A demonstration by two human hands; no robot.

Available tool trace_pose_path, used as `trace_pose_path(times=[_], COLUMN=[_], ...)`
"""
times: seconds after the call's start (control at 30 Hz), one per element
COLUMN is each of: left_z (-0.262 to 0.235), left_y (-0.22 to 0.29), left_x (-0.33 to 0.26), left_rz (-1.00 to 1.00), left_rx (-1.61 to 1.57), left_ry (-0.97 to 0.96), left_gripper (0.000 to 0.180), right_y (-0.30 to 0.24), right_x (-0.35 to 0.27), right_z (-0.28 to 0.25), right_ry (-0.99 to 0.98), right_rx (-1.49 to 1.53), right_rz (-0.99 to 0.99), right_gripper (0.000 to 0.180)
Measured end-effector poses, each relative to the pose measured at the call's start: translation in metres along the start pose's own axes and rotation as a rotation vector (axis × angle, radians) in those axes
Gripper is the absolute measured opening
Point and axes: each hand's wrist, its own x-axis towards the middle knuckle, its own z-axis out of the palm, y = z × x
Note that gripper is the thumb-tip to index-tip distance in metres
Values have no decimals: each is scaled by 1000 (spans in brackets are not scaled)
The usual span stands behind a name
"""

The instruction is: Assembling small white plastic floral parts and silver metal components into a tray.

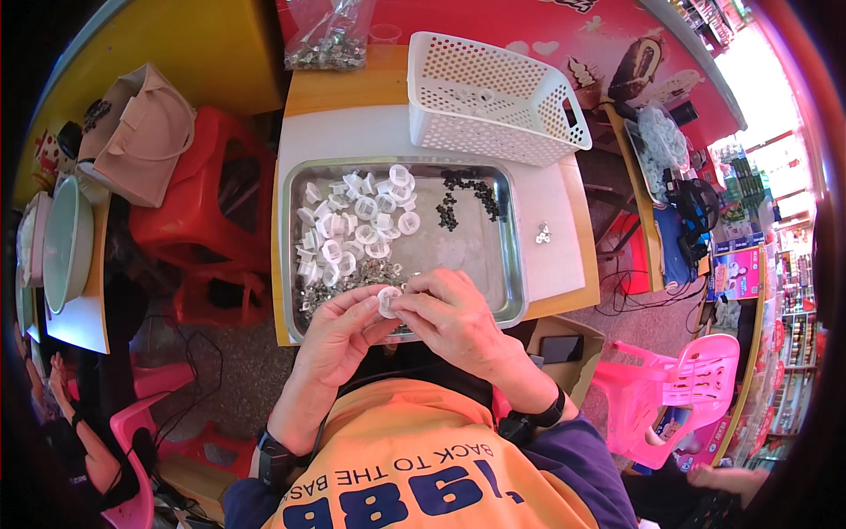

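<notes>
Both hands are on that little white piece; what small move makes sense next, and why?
Perhaps steady the white piece in the left hand while the right hand gently adjusts it, since fingertips of both hands meet there.

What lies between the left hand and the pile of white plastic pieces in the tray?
A heap of small metallic-looking parts lies between the left hand and the white pieces, seen in the head view.

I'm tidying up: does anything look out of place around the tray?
Possibly: a few small pale pieces lie on the white board, right of the metal tray, apart from the white parts and black parts inside it. Perhaps set aside deliberately.
</notes>
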Motion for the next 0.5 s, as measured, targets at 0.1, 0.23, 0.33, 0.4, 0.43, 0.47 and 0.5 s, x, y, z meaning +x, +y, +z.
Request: trace_pose_path(times=[0.1, 0.23, 0.33, 0.4, 0.43, 0.47, 0.5], left_z=[0, -2, 1, 3, 4, 5, 6], left_y=[-2, -4, -3, -3, -4, -5, -5], left_x=[0, 2, 2, 1, 1, 1, 0], left_rz=[35, 60, 68, 71, 87, 103, 101], left_rx=[-6, -38, -62, -70, -31, 9, 9], left_ry=[31, 42, 33, 19, 22, 25, 25], left_gripper=[25, 25, 25, 25, 25, 25, 25], right_y=[-4, -5, -7, -6, -3, -1, 0], right_x=[0, -3, -1, -1, -2, -3, -3], right_z=[-1, 2, 3, 3, 2, 2, 2], right_ry=[-51, -66, -17, 21, 19, 18, 18], right_rx=[-38, -166, -140, -90, -27, 35, 34], right_rz=[-9, -91, -83, -70, -18, 35, 37], right_gripper=[22, 25, 25, 25, 23, 21, 21])
